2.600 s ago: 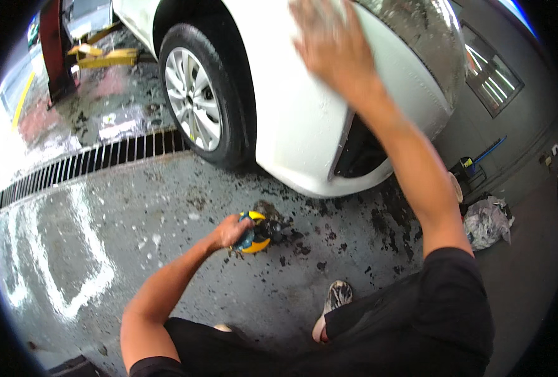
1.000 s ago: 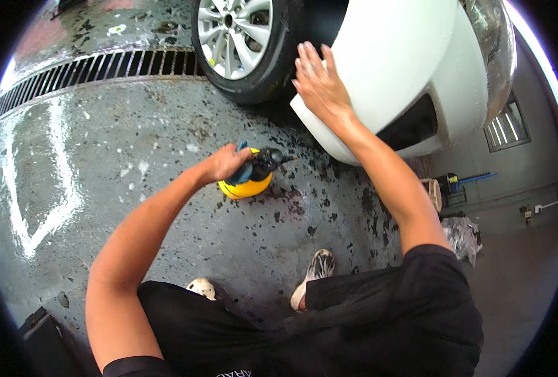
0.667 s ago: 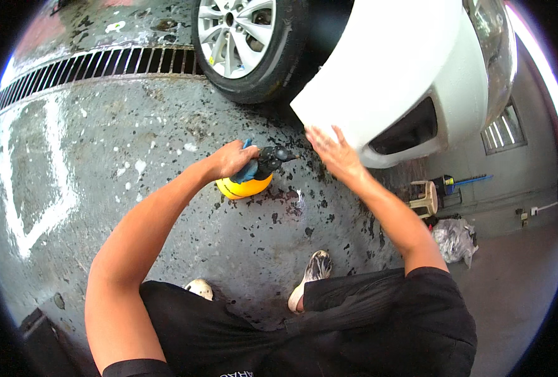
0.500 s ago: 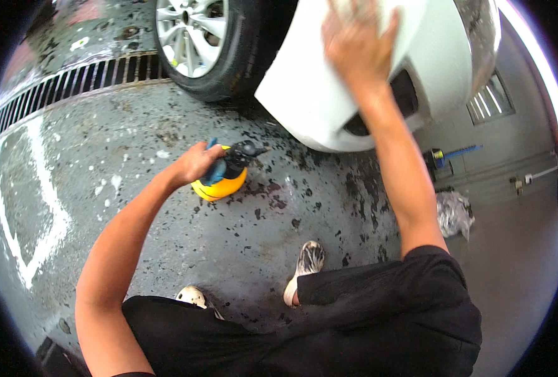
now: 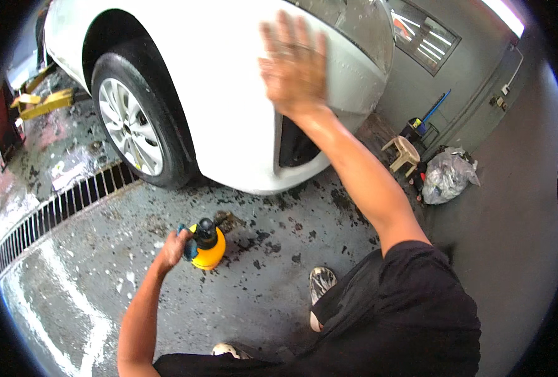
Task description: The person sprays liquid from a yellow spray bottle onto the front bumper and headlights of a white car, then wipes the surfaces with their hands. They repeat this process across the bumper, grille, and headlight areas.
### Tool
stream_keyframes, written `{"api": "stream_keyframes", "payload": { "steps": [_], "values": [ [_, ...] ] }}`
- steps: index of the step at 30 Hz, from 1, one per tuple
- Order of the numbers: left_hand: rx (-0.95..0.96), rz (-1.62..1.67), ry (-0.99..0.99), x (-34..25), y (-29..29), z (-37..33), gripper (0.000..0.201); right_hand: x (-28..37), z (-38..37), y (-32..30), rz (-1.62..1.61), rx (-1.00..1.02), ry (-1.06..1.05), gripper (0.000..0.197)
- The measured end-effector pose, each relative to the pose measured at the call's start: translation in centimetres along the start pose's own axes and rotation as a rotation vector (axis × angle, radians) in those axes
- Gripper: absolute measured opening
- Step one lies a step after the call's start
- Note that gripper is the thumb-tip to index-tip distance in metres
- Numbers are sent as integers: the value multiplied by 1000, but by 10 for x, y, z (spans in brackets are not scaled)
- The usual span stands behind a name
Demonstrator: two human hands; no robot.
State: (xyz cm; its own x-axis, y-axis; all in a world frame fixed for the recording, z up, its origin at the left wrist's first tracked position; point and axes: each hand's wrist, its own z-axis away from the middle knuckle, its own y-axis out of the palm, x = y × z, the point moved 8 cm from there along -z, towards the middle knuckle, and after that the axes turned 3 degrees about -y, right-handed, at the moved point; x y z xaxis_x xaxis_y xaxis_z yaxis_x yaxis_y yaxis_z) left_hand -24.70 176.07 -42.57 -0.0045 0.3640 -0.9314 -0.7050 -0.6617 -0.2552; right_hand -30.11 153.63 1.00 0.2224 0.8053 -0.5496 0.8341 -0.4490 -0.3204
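My left hand is wrapped round the handle of a yellow pump sprayer with a black top, held low over the floor. Farther up, my right hand lies flat with its fingers spread against the white car's front corner, slightly blurred. Beneath that hand is a dark recess in the bumper. To the left of the bumper stands the front wheel, a silver rim inside a black tyre. Drops of water show on the car's headlight.
A drain grate crosses the wet, spotted grey floor at the left. Beyond it stands a yellow lift arm. At the right are a beige stool, a clear plastic bag and a bucket by the wall.
The view has tilted up, showing more of the car and wall. My right hand has shifted over the white panel. The sprayer remains in my left hand.
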Motion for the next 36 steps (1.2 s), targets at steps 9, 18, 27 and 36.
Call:
{"api": "stream_keyframes", "payload": {
  "steps": [9,18,27,36],
  "values": [
    [-12,94,-24,31,7,-14,59,-25,2,-9,-32,-28,162,71],
    [-142,117,-36,30,3,-8,51,-141,116,-9,-199,-300,304,68],
    [-106,195,-74,-60,23,27,51,-96,84,-24,-368,-404,344,75],
    [-551,523,160,-271,-64,163,26,-103,85,-17,-371,-296,298,67]
  ]
}}
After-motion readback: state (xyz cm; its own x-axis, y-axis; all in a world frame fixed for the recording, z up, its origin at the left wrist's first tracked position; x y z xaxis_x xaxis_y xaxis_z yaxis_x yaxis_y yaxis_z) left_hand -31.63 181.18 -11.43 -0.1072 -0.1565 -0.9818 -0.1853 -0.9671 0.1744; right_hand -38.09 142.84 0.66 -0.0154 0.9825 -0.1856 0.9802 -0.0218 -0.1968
